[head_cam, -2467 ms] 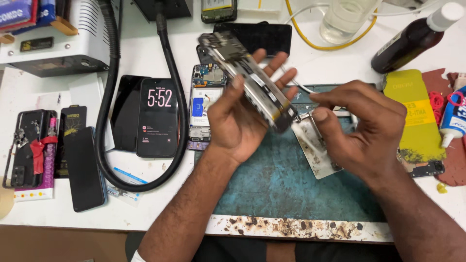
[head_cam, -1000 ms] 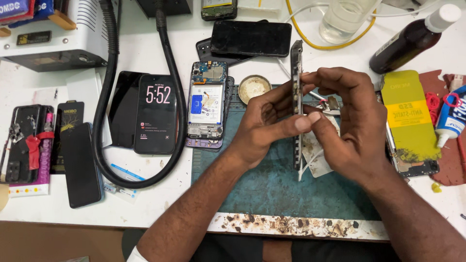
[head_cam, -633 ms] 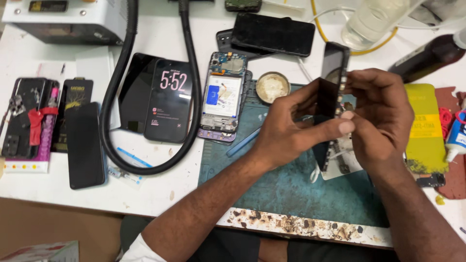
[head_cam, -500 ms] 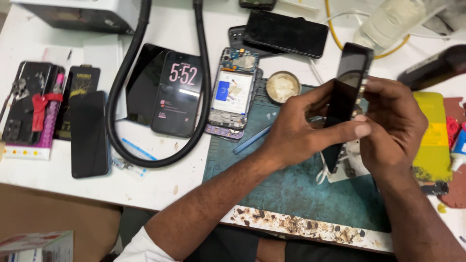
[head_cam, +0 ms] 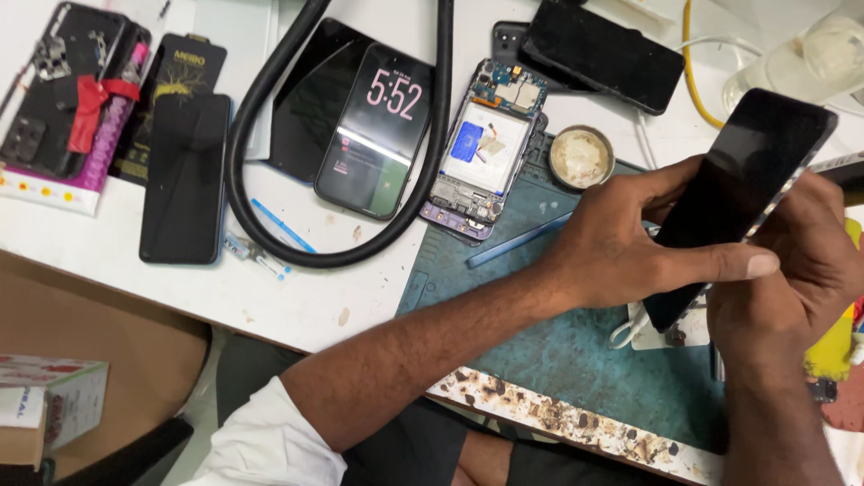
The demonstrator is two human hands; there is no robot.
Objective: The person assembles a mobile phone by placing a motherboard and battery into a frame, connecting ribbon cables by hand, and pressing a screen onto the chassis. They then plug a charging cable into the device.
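Observation:
Both of my hands hold a black smartphone above the teal work mat, its dark screen turned up toward me. My left hand grips its lower left side, thumb stretched along the edge. My right hand clasps the right edge from behind. Under the phone lies a small white part with a cable. An opened phone with bare circuit boards lies at the mat's far left corner, next to a blue pry stick.
A lit phone showing a clock lies inside a loop of thick black hose. Several dark phones and a small round tin are on the white table. A yellow cable and a cardboard box are also in view.
The phone went from edge-on to screen facing me as both hands turned it. My view has swung left and down, showing the table's front edge and the box.

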